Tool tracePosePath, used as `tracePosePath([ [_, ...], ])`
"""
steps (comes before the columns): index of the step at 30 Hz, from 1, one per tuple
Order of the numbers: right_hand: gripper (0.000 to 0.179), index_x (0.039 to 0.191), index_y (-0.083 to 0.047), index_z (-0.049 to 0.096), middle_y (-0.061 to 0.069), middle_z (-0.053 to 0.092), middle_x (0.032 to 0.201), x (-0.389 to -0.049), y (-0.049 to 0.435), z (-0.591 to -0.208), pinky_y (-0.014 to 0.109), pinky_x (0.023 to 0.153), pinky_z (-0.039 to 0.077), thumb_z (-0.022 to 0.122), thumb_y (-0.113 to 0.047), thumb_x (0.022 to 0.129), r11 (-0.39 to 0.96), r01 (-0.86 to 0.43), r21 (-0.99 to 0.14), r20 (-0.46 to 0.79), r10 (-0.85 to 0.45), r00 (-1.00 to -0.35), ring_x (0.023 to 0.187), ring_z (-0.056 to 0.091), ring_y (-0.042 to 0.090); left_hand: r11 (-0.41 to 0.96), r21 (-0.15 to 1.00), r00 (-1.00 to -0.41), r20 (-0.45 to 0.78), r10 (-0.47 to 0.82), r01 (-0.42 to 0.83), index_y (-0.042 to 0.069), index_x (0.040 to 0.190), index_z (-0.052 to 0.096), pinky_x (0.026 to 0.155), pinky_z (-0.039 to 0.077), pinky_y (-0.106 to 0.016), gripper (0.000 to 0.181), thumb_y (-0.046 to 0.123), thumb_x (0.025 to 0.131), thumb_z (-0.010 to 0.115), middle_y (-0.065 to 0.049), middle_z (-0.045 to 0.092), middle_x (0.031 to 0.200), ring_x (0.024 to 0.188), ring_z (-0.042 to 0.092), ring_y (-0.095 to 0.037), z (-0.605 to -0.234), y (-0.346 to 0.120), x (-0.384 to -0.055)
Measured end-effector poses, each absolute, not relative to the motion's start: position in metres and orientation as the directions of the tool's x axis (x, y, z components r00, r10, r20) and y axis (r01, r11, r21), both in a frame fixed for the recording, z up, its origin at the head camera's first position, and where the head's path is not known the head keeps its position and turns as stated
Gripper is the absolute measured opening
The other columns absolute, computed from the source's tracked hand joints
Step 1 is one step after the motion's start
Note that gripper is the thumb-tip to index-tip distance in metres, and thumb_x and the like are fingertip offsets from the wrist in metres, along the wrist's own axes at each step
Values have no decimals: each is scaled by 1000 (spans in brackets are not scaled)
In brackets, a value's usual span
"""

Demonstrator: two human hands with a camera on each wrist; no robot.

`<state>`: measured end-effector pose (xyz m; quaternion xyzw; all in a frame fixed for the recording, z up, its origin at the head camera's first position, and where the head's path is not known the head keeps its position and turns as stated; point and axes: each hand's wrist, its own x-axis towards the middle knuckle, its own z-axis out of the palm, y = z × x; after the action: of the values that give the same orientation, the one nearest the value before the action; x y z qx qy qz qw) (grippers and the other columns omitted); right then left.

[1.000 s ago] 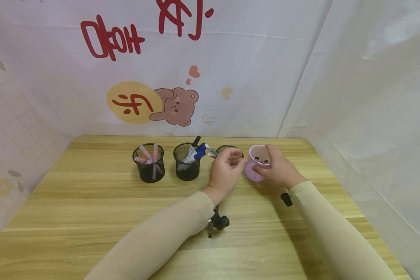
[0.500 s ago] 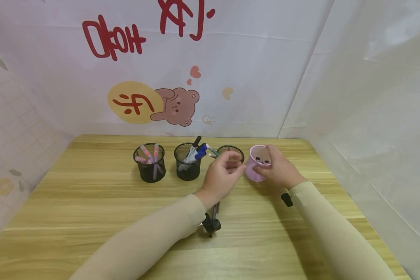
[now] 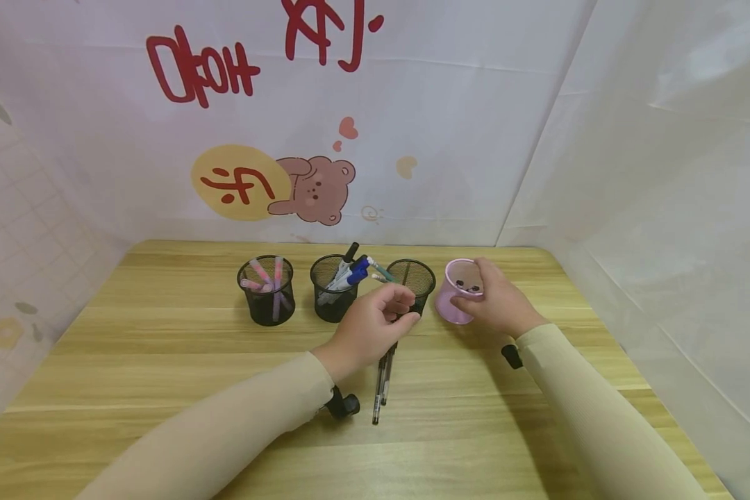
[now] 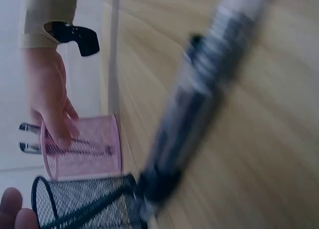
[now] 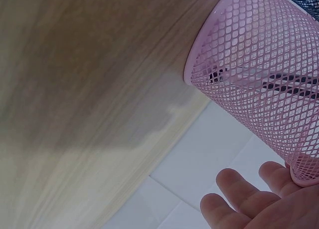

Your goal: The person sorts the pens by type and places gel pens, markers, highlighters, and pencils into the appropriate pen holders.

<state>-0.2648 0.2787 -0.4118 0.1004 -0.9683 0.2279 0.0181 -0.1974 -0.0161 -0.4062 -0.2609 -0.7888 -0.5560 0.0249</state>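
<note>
My right hand [image 3: 503, 298] holds the pink mesh pen cup [image 3: 455, 312] by its rim, thumb at the near side. Inside that cup stand two clear pens [image 4: 30, 148] with dark clips. My left hand [image 3: 369, 326] hovers just in front of the third black mesh pen cup [image 3: 422, 269], fingers loosely bent with nothing between them. Beneath this hand, several clear gel pens [image 3: 384, 378] lie together on the table, their far ends hidden by it. They appear large and blurred in the left wrist view. Pencils [image 3: 382, 271] lean out of the third cup.
Two more black mesh cups line up to the left: one with pink-and-clear sticks [image 3: 278, 274], one with blue and black markers [image 3: 350, 274]. The wooden table [image 3: 162, 382] meets a white printed curtain [image 3: 450, 104] at the back and a plain one at right.
My left hand has drawn back from the pencil cup, leftward and toward me, uncovering the cup's rim and the gel pens. The right hand stays on the pink cup.
</note>
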Motion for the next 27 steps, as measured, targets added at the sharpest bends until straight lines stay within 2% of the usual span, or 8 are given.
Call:
tracePosePath([
  [6, 81, 151, -13, 38, 15, 53, 135, -264, 278, -410, 63, 102, 52, 81, -46, 91, 873, -201, -444, 74, -188, -979, 120, 61, 40, 488, 762, -877, 217, 428, 426, 15, 123, 70, 96, 59, -38, 27, 26, 99, 74, -1, 74, 121, 107, 72, -20, -404, -33, -200],
  [13, 83, 152, -13, 38, 15, 53, 136, -265, 279, -411, 63, 103, 51, 81, -47, 91, 871, -200, -448, 70, -189, -979, 121, 62, 40, 697, 618, -893, 18, 449, 363, 15, 135, 67, 96, 58, -42, 44, 37, 98, 75, -2, 74, 125, 111, 70, -19, -407, -42, -204],
  [20, 81, 150, -14, 39, 14, 53, 135, -266, 280, -412, 62, 103, 52, 81, -47, 90, 869, -204, -451, 75, -190, -979, 120, 61, 39, 787, 507, -883, -102, 459, 351, 14, 137, 68, 92, 58, -41, 53, 43, 94, 78, 0, 75, 112, 100, 69, -16, -416, -41, -208],
  [27, 80, 150, -14, 39, 14, 53, 134, -267, 280, -413, 62, 103, 51, 81, -47, 90, 867, -199, -457, 71, -187, -980, 120, 61, 38, 817, 462, -873, -161, 461, 346, 18, 143, 65, 98, 57, -43, 62, 48, 90, 79, -1, 73, 123, 108, 66, -18, -423, -38, -211],
])
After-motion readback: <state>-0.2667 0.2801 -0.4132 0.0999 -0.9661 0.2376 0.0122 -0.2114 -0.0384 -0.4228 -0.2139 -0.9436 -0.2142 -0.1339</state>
